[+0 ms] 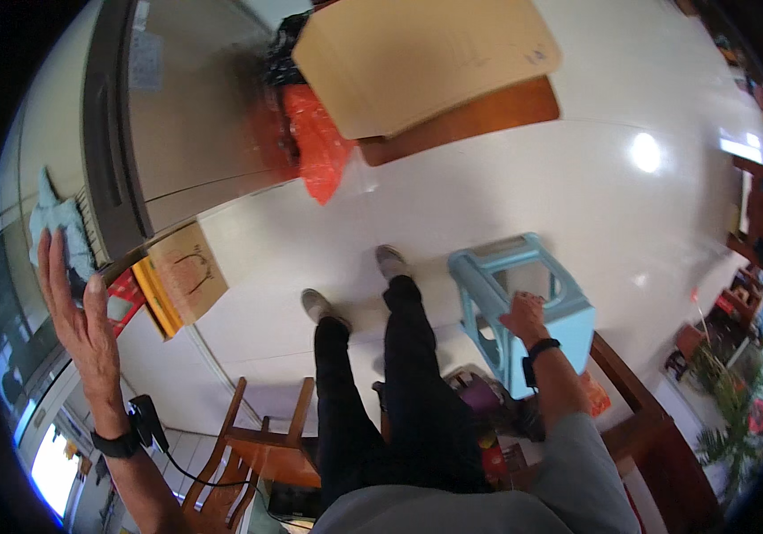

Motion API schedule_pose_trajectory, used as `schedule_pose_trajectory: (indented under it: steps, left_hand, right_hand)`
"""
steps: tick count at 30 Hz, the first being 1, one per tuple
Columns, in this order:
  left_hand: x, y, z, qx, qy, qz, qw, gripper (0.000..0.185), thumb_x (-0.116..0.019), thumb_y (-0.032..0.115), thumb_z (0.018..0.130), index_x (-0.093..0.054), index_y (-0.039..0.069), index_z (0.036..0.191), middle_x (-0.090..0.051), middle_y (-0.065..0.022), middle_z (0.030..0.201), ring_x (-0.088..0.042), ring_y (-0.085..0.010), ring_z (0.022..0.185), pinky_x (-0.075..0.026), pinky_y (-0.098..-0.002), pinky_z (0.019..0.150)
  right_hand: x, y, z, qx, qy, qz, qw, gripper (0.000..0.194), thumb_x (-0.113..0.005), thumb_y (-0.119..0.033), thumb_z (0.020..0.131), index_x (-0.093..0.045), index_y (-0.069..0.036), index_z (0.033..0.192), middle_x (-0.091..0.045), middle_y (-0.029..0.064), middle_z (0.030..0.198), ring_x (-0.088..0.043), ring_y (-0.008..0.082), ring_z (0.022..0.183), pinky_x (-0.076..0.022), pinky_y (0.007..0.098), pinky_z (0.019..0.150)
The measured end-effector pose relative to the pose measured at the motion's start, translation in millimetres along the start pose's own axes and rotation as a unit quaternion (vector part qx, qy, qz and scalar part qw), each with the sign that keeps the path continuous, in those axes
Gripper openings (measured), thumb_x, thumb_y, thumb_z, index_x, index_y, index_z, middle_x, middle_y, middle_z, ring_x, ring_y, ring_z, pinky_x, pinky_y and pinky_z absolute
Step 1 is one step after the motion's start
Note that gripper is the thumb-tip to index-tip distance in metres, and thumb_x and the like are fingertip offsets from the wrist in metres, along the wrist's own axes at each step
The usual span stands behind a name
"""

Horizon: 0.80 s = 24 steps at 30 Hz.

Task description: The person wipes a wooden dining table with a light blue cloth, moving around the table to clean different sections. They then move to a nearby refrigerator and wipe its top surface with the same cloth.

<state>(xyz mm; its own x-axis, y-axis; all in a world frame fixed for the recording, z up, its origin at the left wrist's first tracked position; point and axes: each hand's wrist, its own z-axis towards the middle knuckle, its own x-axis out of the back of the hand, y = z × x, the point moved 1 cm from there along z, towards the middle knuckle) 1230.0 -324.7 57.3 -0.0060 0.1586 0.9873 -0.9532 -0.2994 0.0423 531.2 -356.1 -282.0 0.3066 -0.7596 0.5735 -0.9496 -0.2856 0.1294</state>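
My right hand (pixel 526 317) grips a light blue plastic stool (pixel 572 344) by the edge of its hollow frame. The stool is tipped over, to the right of my legs. Over at the left, my left hand (pixel 88 334) is raised with its fingers apart and holds nothing. Its fingertips overlap a pale blue cloth (pixel 64 213) beside the refrigerator (pixel 201 107); whether they touch it I cannot tell. Both wrists wear black bands, and a cable runs from the left one.
A tan board (pixel 428 60) lies on brown wooden furniture (pixel 481 120) ahead. A red plastic bag (pixel 318 140) hangs beside it. A cardboard box (pixel 198 267) stands by the refrigerator. Behind me are a wooden chair (pixel 271 454) and, to the right, a wooden frame (pixel 642 434).
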Motion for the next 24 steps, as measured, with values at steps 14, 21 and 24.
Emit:
schedule_pose_trajectory:
  steps: [14,21,24]
  left_hand:
    - [7,-16,12,-0.023,-0.050,-0.024,0.998,0.092,-0.062,0.075,0.089,-0.046,0.020,0.161,-0.029,-0.0162,0.172,-0.027,-0.0389,0.159,-0.025,-0.0648,0.126]
    - [14,-8,17,-0.063,-0.069,-0.108,0.990,0.089,-0.069,0.065,0.089,-0.050,0.011,0.157,-0.032,-0.0230,0.168,-0.038,-0.0438,0.152,-0.038,-0.0561,0.122]
    - [15,-8,18,-0.047,-0.096,-0.128,0.986,0.098,-0.059,0.080,0.088,-0.046,0.017,0.160,-0.025,-0.0207,0.172,-0.033,-0.0433,0.155,-0.037,-0.0635,0.121]
  right_hand:
    - [-33,-10,22,-0.042,-0.098,-0.020,0.994,0.080,-0.090,-0.049,0.065,-0.070,-0.005,0.128,-0.068,0.0196,0.134,-0.055,0.0370,0.137,-0.0287,0.0643,0.119]
    - [-49,-79,9,0.003,-0.098,-0.119,0.988,0.085,-0.092,-0.059,0.061,-0.072,-0.005,0.124,-0.068,0.0205,0.133,-0.057,0.0373,0.134,-0.0322,0.0586,0.117]
    - [-52,-120,-3,0.034,-0.070,-0.162,0.984,0.087,-0.090,-0.063,0.062,-0.073,-0.005,0.125,-0.067,0.0203,0.131,-0.058,0.0386,0.131,-0.0314,0.0600,0.119]
